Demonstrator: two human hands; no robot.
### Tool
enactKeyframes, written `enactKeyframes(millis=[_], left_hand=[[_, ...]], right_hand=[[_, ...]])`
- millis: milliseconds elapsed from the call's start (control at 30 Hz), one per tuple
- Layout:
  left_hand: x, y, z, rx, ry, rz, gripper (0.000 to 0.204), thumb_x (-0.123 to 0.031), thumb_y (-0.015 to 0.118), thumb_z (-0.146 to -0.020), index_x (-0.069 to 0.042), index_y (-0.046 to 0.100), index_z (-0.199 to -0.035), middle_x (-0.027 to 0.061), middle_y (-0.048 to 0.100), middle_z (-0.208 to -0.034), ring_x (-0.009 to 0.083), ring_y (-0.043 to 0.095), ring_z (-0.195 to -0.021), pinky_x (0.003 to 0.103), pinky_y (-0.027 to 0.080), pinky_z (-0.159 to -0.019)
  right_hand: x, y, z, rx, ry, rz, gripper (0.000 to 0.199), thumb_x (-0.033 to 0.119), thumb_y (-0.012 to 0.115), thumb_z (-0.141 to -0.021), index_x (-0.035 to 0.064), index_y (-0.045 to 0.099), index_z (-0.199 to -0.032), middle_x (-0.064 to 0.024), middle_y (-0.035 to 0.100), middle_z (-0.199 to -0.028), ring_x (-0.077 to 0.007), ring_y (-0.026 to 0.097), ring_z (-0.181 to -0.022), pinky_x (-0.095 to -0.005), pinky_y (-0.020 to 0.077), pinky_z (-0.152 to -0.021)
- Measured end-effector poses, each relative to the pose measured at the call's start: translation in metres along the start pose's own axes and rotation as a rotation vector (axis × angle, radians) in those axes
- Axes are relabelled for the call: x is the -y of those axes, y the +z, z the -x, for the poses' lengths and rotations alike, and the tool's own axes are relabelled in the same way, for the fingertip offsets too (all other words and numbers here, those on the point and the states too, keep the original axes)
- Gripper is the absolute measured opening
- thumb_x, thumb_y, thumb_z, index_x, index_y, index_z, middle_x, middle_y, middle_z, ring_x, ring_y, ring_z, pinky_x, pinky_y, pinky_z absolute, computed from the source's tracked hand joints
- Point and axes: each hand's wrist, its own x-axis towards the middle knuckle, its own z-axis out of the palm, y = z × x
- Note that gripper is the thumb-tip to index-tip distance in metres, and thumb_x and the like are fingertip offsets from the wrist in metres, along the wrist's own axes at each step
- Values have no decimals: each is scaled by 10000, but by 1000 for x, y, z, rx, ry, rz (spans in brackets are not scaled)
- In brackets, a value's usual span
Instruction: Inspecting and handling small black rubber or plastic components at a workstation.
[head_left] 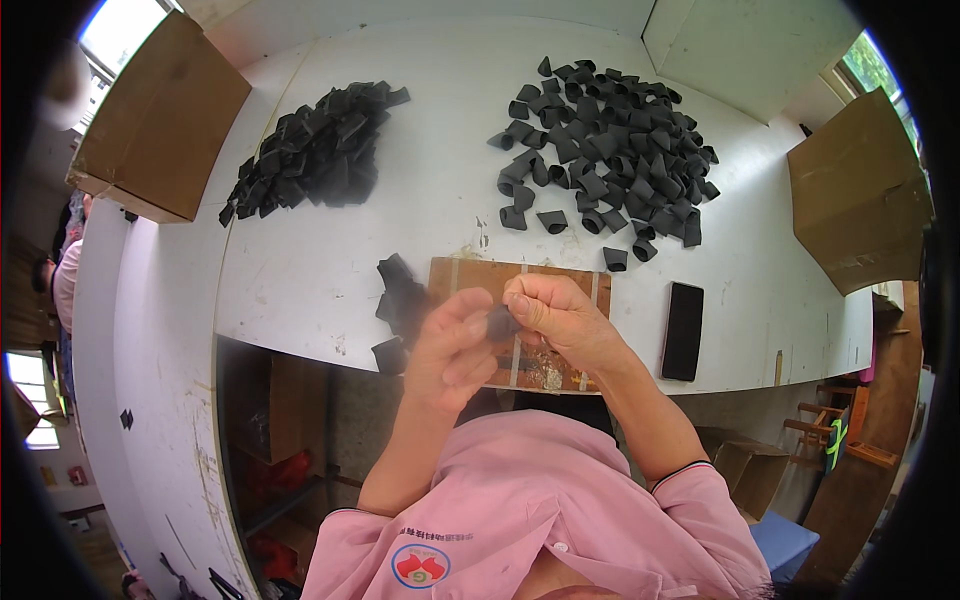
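A small dark grey fabric-like sleeve piece (pixel 502 324) is between my two hands, over a brown board at the table's front edge. My right hand (pixel 565 318) is closed in a pinch on it, thumb against forefinger. My left hand (pixel 455 345) is at the piece's left side, its fingers bent toward it and smeared by motion, so its grip is unclear. Just left of that hand lies a small group of similar dark pieces (pixel 400 295), with one more piece (pixel 390 356) at the table edge.
On the white table (pixel 450 130) lie a heap of flattened dark pieces (pixel 320 145) at back left and a larger heap of open tubular ones (pixel 630 150) at back right. The brown board (pixel 460 275) is taped. A black phone (pixel 683 330) lies right; cardboard boxes (pixel 165 115) (pixel 855 190) flank the table.
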Motion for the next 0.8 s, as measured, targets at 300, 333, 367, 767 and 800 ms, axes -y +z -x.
enactKeyframes(millis=[300, 333, 367, 767, 800], left_hand=[[-7, 6, -1, -55, -12, 67, 283, 5, 429, -824, 21, 452, -1106, 59, 505, -681, 35, 327, -352, 170, 252, -341], [-5, 9, -2, -72, 49, -138, 272, 29, 430, -813, 59, 439, -1084, 146, 579, -826, 29, 359, -350, 160, 257, -332], [-1, 15, 1, -161, 100, -365, 236, 35, 477, -809, 58, 489, -1044, 92, 582, -803, 12, 396, -410, 146, 280, -366], [4, 10, -3, -298, 367, -1039, 287, -14, 564, -788, 26, 493, -1063, 60, 563, -863, 82, 508, -641, 176, 392, -536], [2, 14, -5, -303, 365, -1039, 287, -14, 564, -788, 26, 493, -1063, 60, 563, -863, 82, 508, -641, 176, 392, -536]], right_hand=[[11, -3, -7, 9, 18, 122, 275, 303, 481, -875, 72, 486, -726, 62, 388, -569, -22, 349, -493, -170, 289, -435], [4, -5, -6, 7, 17, 122, 275, 303, 481, -875, 72, 486, -726, 62, 388, -569, -22, 349, -493, -170, 289, -435], [-3, -8, -4, 4, -15, 105, 280, 308, 479, -875, 72, 487, -726, 59, 392, -566, -25, 354, -493, -172, 294, -438], [8, -12, -11, 13, 16, 131, 243, 226, 502, -861, 54, 501, -689, 52, 411, -572, -33, 348, -517, -191, 289, -452], [15, -10, -12, 23, 15, 242, 236, 213, 510, -856, 48, 503, -687, 50, 418, -572, -35, 349, -516, -193, 287, -449]])
